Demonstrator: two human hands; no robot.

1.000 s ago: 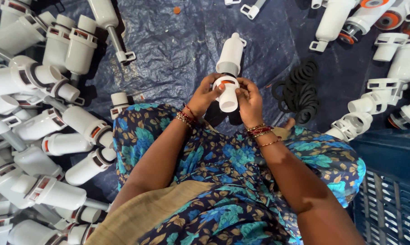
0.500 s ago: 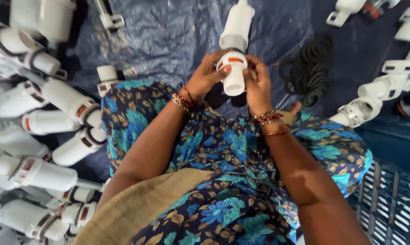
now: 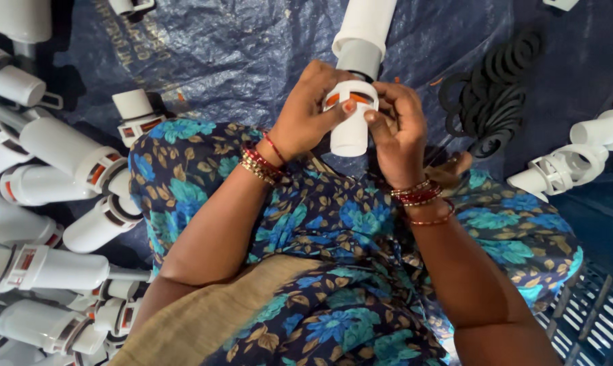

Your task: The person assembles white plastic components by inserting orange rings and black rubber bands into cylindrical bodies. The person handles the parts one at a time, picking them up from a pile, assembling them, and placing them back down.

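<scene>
A white plastic tube assembly (image 3: pixel 356 74) with an orange-marked collar stands upright in front of me, above my knees. My left hand (image 3: pixel 313 112) grips the collar from the left, thumb pressed on its front. My right hand (image 3: pixel 398 129) holds the same collar from the right, fingers curled around it. Both wrists wear red and gold bangles. The lower white cap of the assembly (image 3: pixel 350 135) shows between my thumbs. My lap is covered in a blue floral cloth (image 3: pixel 320 230).
Several finished white assemblies (image 3: pixel 62 149) lie piled at the left on a dark blue tarp (image 3: pixel 238 47). A heap of black rubber rings (image 3: pixel 493 95) sits at the right, with more white fittings (image 3: pixel 564 169) beyond. A blue slotted crate (image 3: pixel 594 318) is at the lower right.
The view has closed in and shifted; the assembly now stands higher and nearer in the frame. Both hands have stayed on the collar, fingers shifting around it.
</scene>
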